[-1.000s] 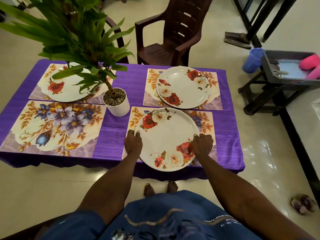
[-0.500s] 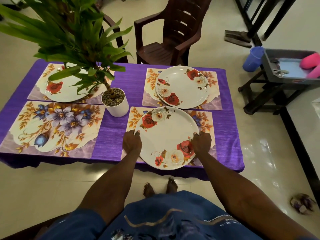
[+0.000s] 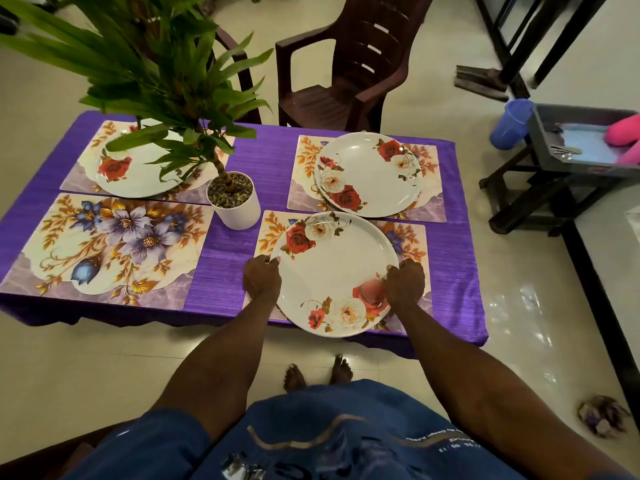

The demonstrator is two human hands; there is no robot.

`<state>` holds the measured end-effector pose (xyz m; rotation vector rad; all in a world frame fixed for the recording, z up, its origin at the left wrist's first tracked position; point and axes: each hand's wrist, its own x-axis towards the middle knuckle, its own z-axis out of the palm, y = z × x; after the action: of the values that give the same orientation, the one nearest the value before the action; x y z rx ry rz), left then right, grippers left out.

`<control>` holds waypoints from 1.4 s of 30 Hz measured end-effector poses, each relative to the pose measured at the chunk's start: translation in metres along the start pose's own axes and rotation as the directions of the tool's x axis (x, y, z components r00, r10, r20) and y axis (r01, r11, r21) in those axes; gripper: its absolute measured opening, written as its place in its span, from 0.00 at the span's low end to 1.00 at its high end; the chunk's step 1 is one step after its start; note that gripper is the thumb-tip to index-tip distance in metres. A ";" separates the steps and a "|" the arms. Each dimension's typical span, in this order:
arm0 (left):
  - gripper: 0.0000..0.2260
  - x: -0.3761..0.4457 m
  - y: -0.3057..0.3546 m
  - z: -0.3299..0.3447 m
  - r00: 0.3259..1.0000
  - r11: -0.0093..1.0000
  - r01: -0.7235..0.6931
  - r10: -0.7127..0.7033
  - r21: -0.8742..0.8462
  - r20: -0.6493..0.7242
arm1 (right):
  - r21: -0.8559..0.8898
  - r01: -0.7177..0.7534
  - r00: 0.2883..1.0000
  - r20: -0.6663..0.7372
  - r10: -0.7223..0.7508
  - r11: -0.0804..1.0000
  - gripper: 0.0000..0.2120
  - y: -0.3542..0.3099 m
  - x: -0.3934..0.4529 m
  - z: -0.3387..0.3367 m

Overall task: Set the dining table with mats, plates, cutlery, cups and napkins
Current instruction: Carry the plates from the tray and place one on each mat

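We see both hands on the near plate [image 3: 334,271]. The left hand [image 3: 261,280] holds its left rim, fingers curled around the edge, and the right hand [image 3: 405,282] holds the right rim in the same way, thumb on top near the red rose. The plate lies over the near right mat [image 3: 408,237], and its near edge reaches a little past the table edge. We cannot tell if it rests flat or is slightly lifted.

Compared with one second ago, very little differs: the hands keep the same grip on the same rims, and the plate sits at almost the same place on its mat.

Behind it, a second plate [image 3: 369,173] lies on the far right mat [image 3: 431,188]. On the far left, a third plate [image 3: 138,174] lies on its mat [image 3: 74,181], partly hidden by leaves. The near left mat [image 3: 104,247] carries no plate. Between the mats stands a white pot [image 3: 239,209] with the plant [image 3: 152,64], on the purple cloth [image 3: 453,258].

Beyond the table there is a brown chair [image 3: 346,71]. At the right, a gray tray [image 3: 585,143] on a dark stand holds cutlery [image 3: 564,150] and pink things [image 3: 623,133], with a blue cup [image 3: 510,123] just beside it.
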<state>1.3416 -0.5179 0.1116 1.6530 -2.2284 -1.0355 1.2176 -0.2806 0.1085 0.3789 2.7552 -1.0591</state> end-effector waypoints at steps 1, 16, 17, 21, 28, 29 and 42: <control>0.15 0.001 0.000 -0.001 1.000 1.000 0.002 -0.002 -0.010 0.003 | 0.004 -0.003 1.000 0.005 0.003 1.000 0.13 0.000 0.000 0.000; 0.13 0.007 0.002 -0.006 1.000 1.000 -0.001 0.001 0.003 0.023 | -0.042 0.003 0.999 0.053 -0.001 0.999 0.13 -0.003 0.003 -0.006; 0.13 0.008 0.002 -0.006 1.000 1.000 -0.004 0.004 0.011 0.024 | -0.034 -0.002 0.998 0.058 0.004 0.999 0.13 -0.004 0.004 -0.006; 0.13 0.010 0.001 -0.004 1.000 0.999 -0.012 0.010 0.048 0.030 | -0.003 -0.015 0.998 0.069 0.015 1.000 0.14 -0.008 0.003 -0.007; 0.13 0.008 0.002 -0.002 1.000 1.000 -0.006 0.006 0.018 0.017 | -0.008 -0.011 0.999 0.044 0.011 1.000 0.13 -0.012 -0.001 -0.007; 0.13 0.008 0.002 -0.002 1.000 1.000 -0.004 0.003 0.015 0.016 | -0.010 -0.005 0.999 0.033 0.006 1.000 0.13 -0.012 -0.002 -0.006; 0.19 0.005 0.009 0.000 0.988 0.976 0.154 -0.152 -0.155 0.028 | 0.050 -0.018 1.000 0.025 0.017 0.999 0.19 -0.033 -0.020 -0.017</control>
<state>1.3334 -0.5213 0.1159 1.7744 -1.9955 -1.2306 1.2259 -0.2959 0.1467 0.3940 2.7032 -1.1227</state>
